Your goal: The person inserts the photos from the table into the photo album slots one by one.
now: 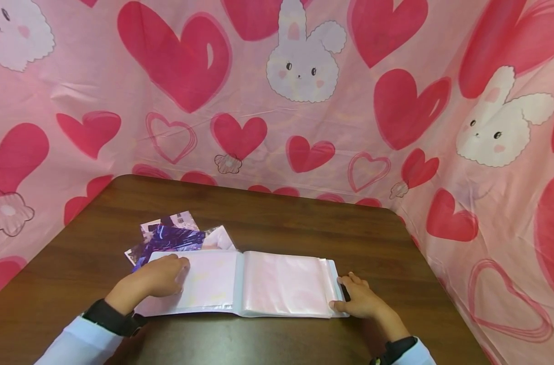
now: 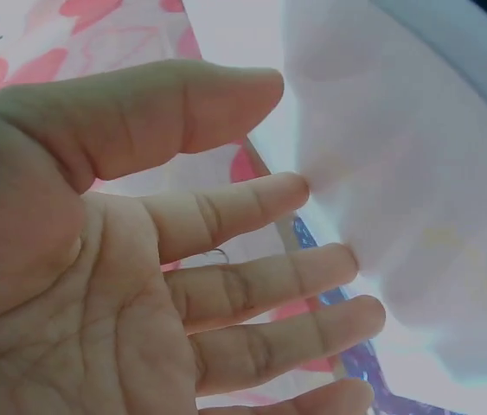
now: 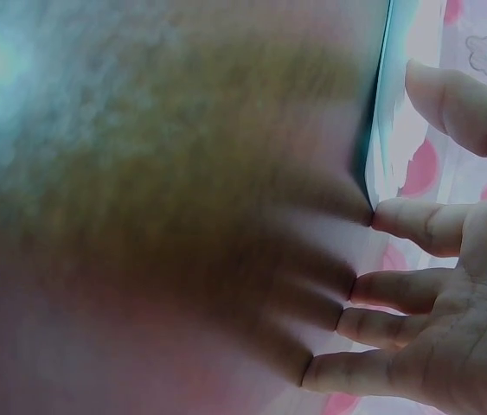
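Observation:
A photo album (image 1: 239,289) lies open on the table, its spine between two pale pages. On the left page (image 1: 210,281) rest the fingertips of my left hand (image 1: 164,276); the left wrist view shows its fingers (image 2: 256,281) nearly straight, thumb apart from them. Clear sleeves (image 1: 286,284) with a pinkish sheen make up the right side. My right hand (image 1: 362,299) is at the album's right edge, thumb over the border. In the right wrist view its other fingers (image 3: 399,290) stretch down to the tabletop beside the cover corner (image 3: 381,164).
Several glossy photo prints (image 1: 178,237), purple and pink, lie fanned out behind the album's left half, partly under it. The brown wooden table (image 1: 304,220) reaches back to a pink curtain (image 1: 254,91) with hearts and rabbits, which also hangs along both sides.

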The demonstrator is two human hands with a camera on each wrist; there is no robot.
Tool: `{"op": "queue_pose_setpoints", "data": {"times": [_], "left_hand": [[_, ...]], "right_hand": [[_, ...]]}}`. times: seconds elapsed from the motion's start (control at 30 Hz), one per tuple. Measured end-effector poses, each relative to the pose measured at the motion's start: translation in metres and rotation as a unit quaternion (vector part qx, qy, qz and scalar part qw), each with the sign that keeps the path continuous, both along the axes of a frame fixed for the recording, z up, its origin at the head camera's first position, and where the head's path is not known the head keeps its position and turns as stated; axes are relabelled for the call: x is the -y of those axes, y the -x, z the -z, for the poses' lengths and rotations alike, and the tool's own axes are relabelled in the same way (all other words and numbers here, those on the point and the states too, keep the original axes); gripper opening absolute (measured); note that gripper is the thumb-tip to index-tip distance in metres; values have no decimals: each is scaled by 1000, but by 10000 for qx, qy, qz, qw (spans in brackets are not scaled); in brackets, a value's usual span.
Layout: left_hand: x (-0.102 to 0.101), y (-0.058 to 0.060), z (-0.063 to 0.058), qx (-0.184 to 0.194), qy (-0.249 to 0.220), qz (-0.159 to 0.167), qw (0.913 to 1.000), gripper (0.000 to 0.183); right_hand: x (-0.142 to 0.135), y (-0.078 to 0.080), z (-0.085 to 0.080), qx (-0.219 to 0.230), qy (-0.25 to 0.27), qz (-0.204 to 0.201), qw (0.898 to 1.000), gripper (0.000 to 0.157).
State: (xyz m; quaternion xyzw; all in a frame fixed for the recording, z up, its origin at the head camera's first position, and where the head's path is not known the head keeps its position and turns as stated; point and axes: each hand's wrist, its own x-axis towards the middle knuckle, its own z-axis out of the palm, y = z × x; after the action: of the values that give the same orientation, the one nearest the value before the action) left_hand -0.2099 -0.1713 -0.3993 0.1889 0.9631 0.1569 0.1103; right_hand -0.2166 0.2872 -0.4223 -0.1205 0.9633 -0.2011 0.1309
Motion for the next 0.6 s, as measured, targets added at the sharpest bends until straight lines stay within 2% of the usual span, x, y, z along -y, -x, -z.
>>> {"op": "queue_pose_setpoints", "data": {"times": [0.17, 0.4, 0.6], "left_hand": [[0, 7, 6, 56, -79, -92, 9999, 21], [2, 11, 5, 218, -156, -217, 9994, 19], [10, 24, 6, 237, -687, -317, 9968, 7]], "right_hand": [[1, 0, -1, 19, -20, 26, 10000, 73], [1, 1, 1, -22, -56, 33, 10000, 73], [0, 0, 4, -57, -24, 57, 10000, 72]]}}
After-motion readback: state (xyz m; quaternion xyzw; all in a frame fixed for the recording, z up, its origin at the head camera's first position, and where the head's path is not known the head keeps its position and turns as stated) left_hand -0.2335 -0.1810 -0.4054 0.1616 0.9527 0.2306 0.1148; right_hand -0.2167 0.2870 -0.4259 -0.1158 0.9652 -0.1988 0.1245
